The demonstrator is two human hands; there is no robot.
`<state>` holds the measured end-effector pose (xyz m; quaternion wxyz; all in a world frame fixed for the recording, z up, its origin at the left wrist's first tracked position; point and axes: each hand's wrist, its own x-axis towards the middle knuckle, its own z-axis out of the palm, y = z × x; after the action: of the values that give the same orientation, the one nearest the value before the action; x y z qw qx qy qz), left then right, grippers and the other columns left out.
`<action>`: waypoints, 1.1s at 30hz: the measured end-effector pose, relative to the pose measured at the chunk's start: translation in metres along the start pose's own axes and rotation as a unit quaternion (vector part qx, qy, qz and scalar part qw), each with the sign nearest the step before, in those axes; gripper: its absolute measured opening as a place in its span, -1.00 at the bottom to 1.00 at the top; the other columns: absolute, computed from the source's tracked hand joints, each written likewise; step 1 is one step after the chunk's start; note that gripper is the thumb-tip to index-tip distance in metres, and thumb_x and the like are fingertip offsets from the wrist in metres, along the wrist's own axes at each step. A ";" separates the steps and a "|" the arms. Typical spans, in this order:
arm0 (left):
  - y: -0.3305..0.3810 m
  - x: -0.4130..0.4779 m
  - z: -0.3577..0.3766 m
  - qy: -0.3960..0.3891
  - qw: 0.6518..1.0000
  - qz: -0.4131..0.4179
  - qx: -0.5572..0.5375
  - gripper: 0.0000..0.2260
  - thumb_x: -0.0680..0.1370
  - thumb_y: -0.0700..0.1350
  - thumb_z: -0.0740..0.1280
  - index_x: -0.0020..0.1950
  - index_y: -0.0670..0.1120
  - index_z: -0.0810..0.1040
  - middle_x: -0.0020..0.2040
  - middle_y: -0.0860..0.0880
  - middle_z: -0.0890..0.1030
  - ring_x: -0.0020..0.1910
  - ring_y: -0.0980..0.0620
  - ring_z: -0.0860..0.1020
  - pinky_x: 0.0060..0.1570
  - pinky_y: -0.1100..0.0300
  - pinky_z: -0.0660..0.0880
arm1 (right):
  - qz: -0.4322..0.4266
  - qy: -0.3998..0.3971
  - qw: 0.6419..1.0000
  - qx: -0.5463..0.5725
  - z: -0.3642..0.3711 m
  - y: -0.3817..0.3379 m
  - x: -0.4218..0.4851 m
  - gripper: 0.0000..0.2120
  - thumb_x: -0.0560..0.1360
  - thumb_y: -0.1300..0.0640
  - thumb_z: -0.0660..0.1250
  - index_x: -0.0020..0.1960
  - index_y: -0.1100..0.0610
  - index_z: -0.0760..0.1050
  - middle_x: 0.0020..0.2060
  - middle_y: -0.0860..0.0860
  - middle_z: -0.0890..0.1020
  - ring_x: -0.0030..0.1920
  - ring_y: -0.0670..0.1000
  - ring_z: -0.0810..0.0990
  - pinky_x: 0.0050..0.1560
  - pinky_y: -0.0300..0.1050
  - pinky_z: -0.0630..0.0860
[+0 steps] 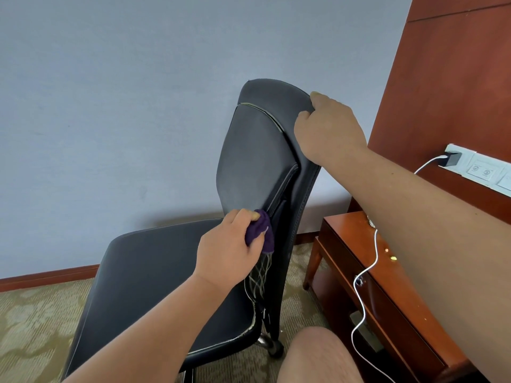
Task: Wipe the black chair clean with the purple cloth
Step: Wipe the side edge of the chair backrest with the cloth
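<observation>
Leaning in close, with a bare knee [318,355] nearest of all, hovering near the rear caster of the black chair [154,272]. Gripping the top right corner of the backrest [257,150] with the right hand [329,128], with fingers curling round the edge, most likely for bracing the chair against rolling or turning under the rubbing lower down. Pinching the purple cloth [261,230] in the left hand [229,250], bunched into a small wad between thumb and fingers, and pressing it against the lower right corner of the back cushion, just above the rear edge of the seat. Keeping the wad small, probably for reaching into the seam and the gap between cushion and outer shell. Working right above some pale netting [261,277] hanging in that gap, so worth taking care against snagging the cloth there. Judging the job as partway at best, with the broad seat and upper backrest possibly waiting; not telling wiped from unwiped on such dark upholstery. Standing on patterned carpet [33,327], with the chair's back turned toward a wooden table [401,313] at the right and a white cable [370,269] trailing over that table's near edge.
</observation>
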<state>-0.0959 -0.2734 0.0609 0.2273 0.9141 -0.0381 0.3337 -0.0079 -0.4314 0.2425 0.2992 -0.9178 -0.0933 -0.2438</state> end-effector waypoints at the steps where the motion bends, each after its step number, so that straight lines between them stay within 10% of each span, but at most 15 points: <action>1: 0.007 0.008 -0.004 0.010 1.000 0.002 -0.010 -0.82 0.54 0.11 0.27 0.12 0.15 0.43 0.02 0.17 0.56 -0.22 0.13 0.56 -0.30 0.22 0.46 | -0.001 0.002 1.000 0.002 0.000 0.000 0.000 -0.89 0.53 0.14 0.05 -0.02 0.07 0.34 -0.01 0.07 0.52 -0.12 0.12 0.46 -0.26 -0.07 0.32; 5: 0.038 0.051 -0.021 0.075 0.996 0.030 -0.026 -0.85 0.52 0.15 0.27 0.07 0.20 0.44 -0.05 0.18 0.55 -0.22 0.15 0.53 -0.29 0.22 0.43 | 0.002 -0.002 1.000 0.003 0.000 0.000 -0.001 -0.58 0.56 0.12 0.06 0.39 0.12 0.37 0.26 0.09 0.51 -0.02 0.09 0.41 -0.06 -0.06 0.40; 15: 0.012 0.028 0.001 0.026 1.000 0.015 0.009 -0.81 0.59 0.15 0.17 0.09 0.11 0.43 -0.07 0.15 0.50 -0.30 0.09 0.49 -0.35 0.19 0.43 | -0.008 0.005 1.000 0.006 0.000 0.001 0.000 -0.87 0.50 0.18 0.06 -0.22 0.04 0.21 -0.20 0.02 0.44 -0.30 0.03 0.36 -0.34 -0.07 0.26; 33: 0.004 0.003 0.001 0.016 1.000 0.004 0.005 -0.83 0.57 0.22 0.19 0.06 0.18 0.40 -0.07 0.22 0.49 -0.34 0.21 0.47 -0.43 0.37 0.33 | -0.002 0.008 1.000 0.007 0.001 -0.002 -0.002 -0.66 0.54 0.15 0.05 0.26 0.10 0.42 -0.01 -0.03 0.43 -0.06 0.09 0.42 -0.13 -0.08 0.37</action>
<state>-0.0941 -0.2770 0.0637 0.2216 0.9095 -0.0361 0.3497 -0.0096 -0.4295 0.2420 0.3053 -0.9136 -0.0948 -0.2512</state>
